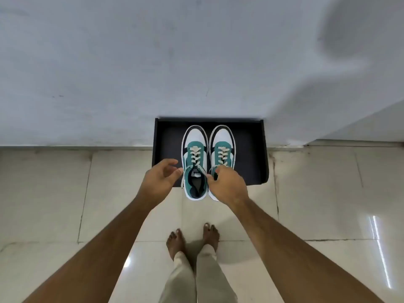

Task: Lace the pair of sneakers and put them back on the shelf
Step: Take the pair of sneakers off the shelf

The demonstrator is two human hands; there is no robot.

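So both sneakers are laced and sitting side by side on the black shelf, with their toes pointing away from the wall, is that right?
Not quite: the toes point toward the wall, and the heels face the person. The rest holds. In the head view both sneakers, the left sneaker and the right sneaker, are laced and sit side by side on the black shelf.

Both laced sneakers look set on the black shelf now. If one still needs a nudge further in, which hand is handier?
Probably the right hand: its fingers rest on the collar of the right teal-and-white sneaker. The left hand hovers open, touching nothing.
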